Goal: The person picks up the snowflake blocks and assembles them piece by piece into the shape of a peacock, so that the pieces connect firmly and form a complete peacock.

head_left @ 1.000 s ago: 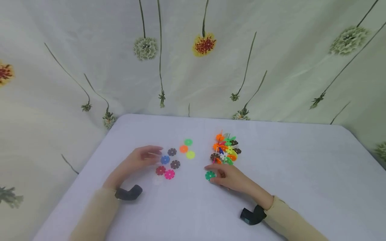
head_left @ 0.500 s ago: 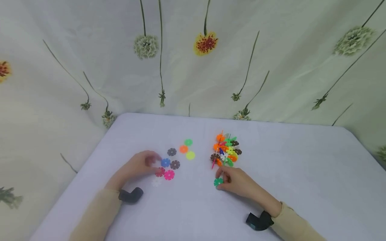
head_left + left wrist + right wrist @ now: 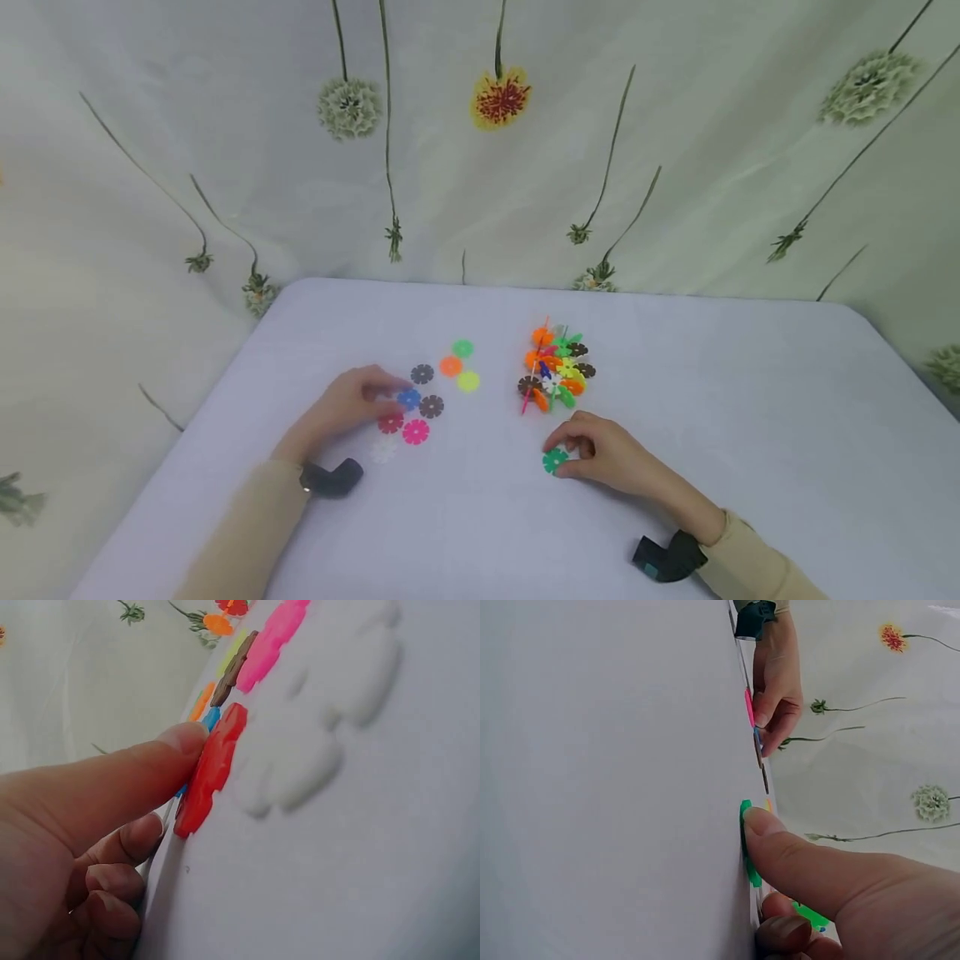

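My left hand [image 3: 347, 410] is at the loose discs on the left, its thumb and index finger pinching the edges of a blue snowflake disc [image 3: 408, 400]. In the left wrist view its thumb overlaps the red disc [image 3: 216, 772], with only slivers of blue showing behind. A pink disc [image 3: 416, 432], a brown disc [image 3: 431, 407] and a pale white disc [image 3: 383, 452] lie close by. My right hand [image 3: 611, 452] pinches a green snowflake disc [image 3: 552, 462] between thumb and fingers, near the front of the colourful pile. Its thumb lies across the disc's face in the right wrist view.
A cluster of joined snowflake discs and thin sticks [image 3: 555, 371] stands beyond my right hand. Green [image 3: 462, 348], orange [image 3: 451, 367], yellow [image 3: 468, 382] and dark grey [image 3: 422, 374] discs lie farther back. A flower-print cloth [image 3: 450, 183] hangs behind the white table [image 3: 720, 400].
My right hand has drawn the green disc away from the cluster, rightward and nearer to me. My left hand has come down onto the blue disc and shifted it slightly.
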The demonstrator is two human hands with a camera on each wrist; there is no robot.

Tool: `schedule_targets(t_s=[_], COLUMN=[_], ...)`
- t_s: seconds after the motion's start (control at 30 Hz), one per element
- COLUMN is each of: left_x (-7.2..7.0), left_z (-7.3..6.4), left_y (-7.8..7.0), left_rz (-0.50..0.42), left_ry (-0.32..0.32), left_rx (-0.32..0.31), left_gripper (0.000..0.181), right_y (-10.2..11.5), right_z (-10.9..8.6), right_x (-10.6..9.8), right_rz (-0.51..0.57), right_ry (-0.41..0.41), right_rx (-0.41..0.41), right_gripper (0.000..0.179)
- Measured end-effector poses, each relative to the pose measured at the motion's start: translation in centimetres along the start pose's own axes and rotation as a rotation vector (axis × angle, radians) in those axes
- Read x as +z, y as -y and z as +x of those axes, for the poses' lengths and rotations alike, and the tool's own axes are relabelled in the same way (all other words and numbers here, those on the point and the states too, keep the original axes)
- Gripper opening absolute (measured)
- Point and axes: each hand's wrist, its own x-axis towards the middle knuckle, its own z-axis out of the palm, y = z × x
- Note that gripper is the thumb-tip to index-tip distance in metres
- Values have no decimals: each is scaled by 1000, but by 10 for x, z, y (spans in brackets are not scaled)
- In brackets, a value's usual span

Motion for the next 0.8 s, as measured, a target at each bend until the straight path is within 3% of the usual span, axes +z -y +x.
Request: schedule_targets(t_s=[0.43, 0.63, 0.8], left_x=[0, 1, 0], left_z=[-3, -1, -2], left_y=[1, 3, 4], left_rz=[9, 34, -10], left_ry=[-2, -22, -29], left_rx=[-15, 5, 53], left_gripper=[34, 33, 31], right_y=[-4, -2, -1], right_z=[2, 2, 2], right_x=[1, 2, 2], right_rz=[57, 41, 62], right_ry=[-33, -38, -43], right_rx=[10, 18, 36], right_gripper=[26, 29, 28])
